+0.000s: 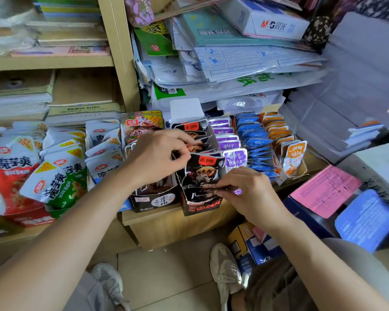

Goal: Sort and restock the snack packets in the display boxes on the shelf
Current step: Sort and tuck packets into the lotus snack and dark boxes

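A black lotus-root snack packet (pixel 202 171) stands at the front of its black display box (pixel 200 204) on the low wooden shelf. My left hand (pixel 157 156) pinches the top left corner of the black packets behind it. My right hand (pixel 245 191) pinches the lower right edge of the front packet, just above the box's rim. More black packets (pixel 193 129) stand in a row behind. To the right stand rows of purple packets (pixel 228 140), blue packets (pixel 254 140) and orange packets (pixel 294 153).
White konjac snack bags (pixel 54 176) fill the boxes at left. A second black box (pixel 153 200) sits under my left wrist. Stacked papers and envelopes (pixel 234 63) pile above. Pink paper (pixel 326 189) and a blue box (pixel 368 221) lie at right. My shoes (pixel 225 272) stand on the floor.
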The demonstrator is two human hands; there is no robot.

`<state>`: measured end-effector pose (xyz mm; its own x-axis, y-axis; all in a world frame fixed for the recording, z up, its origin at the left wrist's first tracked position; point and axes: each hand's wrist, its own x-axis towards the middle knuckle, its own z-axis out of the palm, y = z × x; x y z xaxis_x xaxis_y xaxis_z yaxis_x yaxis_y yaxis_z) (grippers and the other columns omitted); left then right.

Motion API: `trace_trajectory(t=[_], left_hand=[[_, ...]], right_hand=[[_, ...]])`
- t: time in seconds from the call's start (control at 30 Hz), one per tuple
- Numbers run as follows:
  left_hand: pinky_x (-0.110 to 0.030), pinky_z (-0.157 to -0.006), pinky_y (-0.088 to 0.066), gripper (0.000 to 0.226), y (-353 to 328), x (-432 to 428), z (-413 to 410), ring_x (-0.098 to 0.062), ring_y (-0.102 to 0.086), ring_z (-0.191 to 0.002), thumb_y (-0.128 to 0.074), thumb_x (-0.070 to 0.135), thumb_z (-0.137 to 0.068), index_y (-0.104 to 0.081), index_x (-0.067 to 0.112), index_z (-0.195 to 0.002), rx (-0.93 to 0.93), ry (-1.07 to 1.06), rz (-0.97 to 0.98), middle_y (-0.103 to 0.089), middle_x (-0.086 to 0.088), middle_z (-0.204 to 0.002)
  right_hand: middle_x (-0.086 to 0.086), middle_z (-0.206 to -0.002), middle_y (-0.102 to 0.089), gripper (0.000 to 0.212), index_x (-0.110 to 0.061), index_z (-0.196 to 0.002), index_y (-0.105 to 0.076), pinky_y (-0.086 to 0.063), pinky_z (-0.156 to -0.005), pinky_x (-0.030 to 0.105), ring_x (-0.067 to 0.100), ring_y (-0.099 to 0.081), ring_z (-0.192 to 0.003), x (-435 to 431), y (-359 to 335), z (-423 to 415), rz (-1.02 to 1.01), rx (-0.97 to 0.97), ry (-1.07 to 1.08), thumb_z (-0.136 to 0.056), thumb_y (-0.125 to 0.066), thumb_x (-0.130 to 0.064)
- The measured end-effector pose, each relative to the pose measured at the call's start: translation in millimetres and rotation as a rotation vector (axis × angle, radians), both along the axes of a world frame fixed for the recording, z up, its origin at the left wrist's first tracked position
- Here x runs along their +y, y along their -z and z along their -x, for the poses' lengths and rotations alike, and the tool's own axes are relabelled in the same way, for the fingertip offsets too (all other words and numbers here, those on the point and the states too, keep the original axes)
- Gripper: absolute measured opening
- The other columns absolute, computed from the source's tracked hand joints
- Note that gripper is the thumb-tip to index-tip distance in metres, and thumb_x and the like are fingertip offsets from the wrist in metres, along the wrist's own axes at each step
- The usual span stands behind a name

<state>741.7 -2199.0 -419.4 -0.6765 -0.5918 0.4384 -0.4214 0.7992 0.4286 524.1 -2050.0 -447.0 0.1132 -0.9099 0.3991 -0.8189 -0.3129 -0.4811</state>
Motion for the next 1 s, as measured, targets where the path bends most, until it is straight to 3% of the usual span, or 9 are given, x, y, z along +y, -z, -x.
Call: trace_trajectory(t=[0.1, 0.23, 0.33, 0.43, 0.53, 0.63, 0.7, 0.83, 1.0], left_hand=[[-0.015, -0.074, -0.043, 0.011, 0, -4, 0, 0.021, -0.056, -0.079, -0.073, 0.018, -0.089, -0.079, 0.022, -0.081, 0.099, -0.054, -0.021, -0.069, 0.019, -0.110], [-0.027, -0.082, -0.051, 0.011, 4, -5, 1, -0.003, -0.065, -0.094, -0.073, 0.021, -0.090, -0.077, 0.024, -0.081, 0.104, -0.084, -0.035, -0.069, 0.017, -0.114], [-0.025, -0.068, -0.043, 0.010, 6, -8, 1, -0.001, -0.057, -0.093, -0.071, 0.030, -0.091, -0.074, 0.032, -0.082, -0.022, -0.110, -0.045, -0.063, 0.024, -0.118], [-0.020, -0.056, -0.033, 0.011, 9, -10, 0, 0.006, -0.049, -0.074, -0.067, 0.033, -0.095, -0.070, 0.031, -0.085, -0.106, -0.134, 0.003, -0.060, 0.021, -0.124], [-0.017, -0.055, -0.032, 0.012, 9, -9, 2, 0.009, -0.047, -0.069, -0.062, 0.032, -0.098, -0.068, 0.030, -0.088, -0.102, -0.148, 0.041, -0.061, 0.017, -0.128], [-0.031, -0.072, -0.052, 0.015, 9, -13, 2, -0.005, -0.063, -0.091, -0.063, 0.041, -0.094, -0.074, 0.033, -0.089, -0.021, -0.108, -0.101, -0.063, 0.020, -0.126], [-0.041, -0.081, -0.056, 0.022, 7, -15, 0, -0.009, -0.065, -0.095, -0.060, 0.048, -0.091, -0.078, 0.035, -0.095, 0.000, -0.048, -0.204, -0.063, 0.024, -0.122], [-0.039, -0.089, -0.057, 0.029, 7, -24, -9, -0.006, -0.066, -0.099, -0.069, 0.025, -0.094, -0.072, 0.033, -0.121, -0.022, -0.019, -0.305, -0.060, 0.019, -0.127], [-0.031, -0.090, -0.056, 0.050, 2, -25, -12, 0.000, -0.058, -0.103, -0.084, 0.031, -0.080, -0.067, 0.041, -0.126, -0.134, -0.021, -0.276, -0.055, 0.022, -0.130]], right_hand=[[-0.004, -0.090, -0.072, 0.015, -0.011, -0.099, -0.079, -0.058, -0.075, 0.030, 0.010, -0.065, -0.083, -12, 6, -3, 0.078, -0.023, 0.085, -0.084, -0.081, -0.012], [0.000, -0.093, -0.073, 0.023, -0.009, -0.105, -0.077, -0.060, -0.076, 0.036, 0.014, -0.066, -0.082, -31, 11, -7, 0.150, -0.076, 0.198, -0.083, -0.082, -0.012], [0.000, -0.093, -0.074, 0.023, -0.009, -0.104, -0.077, -0.060, -0.075, 0.038, 0.016, -0.066, -0.083, -34, 12, -10, 0.213, -0.060, 0.196, -0.081, -0.083, -0.011], [0.001, -0.098, -0.071, 0.028, -0.009, -0.109, -0.075, -0.060, -0.077, 0.036, 0.016, -0.065, -0.087, -33, 12, -10, 0.236, -0.057, 0.202, -0.082, -0.083, -0.011], [0.001, -0.121, -0.059, 0.054, -0.017, -0.133, -0.062, -0.060, -0.078, 0.040, 0.014, -0.062, -0.091, -39, 13, -9, 0.107, -0.072, 0.226, -0.083, -0.082, -0.012], [-0.005, -0.141, -0.044, 0.080, -0.030, -0.152, -0.041, -0.059, -0.081, 0.035, 0.012, -0.059, -0.096, -40, 9, -6, 0.049, -0.078, 0.188, -0.084, -0.080, -0.013], [-0.007, -0.137, -0.048, 0.073, -0.027, -0.150, -0.045, -0.057, -0.085, 0.028, 0.003, -0.052, -0.103, -36, 7, -6, 0.054, -0.070, 0.141, -0.086, -0.079, -0.014], [-0.014, -0.108, -0.055, 0.035, -0.018, -0.121, -0.071, -0.049, -0.081, 0.017, -0.002, -0.049, -0.096, -28, 7, -3, 0.033, -0.016, 0.092, -0.086, -0.079, -0.021], [-0.010, -0.108, -0.060, 0.028, -0.020, -0.114, -0.073, -0.055, -0.084, 0.028, 0.007, -0.058, -0.099, -21, 6, 3, -0.023, 0.007, 0.059, -0.087, -0.078, -0.027]])
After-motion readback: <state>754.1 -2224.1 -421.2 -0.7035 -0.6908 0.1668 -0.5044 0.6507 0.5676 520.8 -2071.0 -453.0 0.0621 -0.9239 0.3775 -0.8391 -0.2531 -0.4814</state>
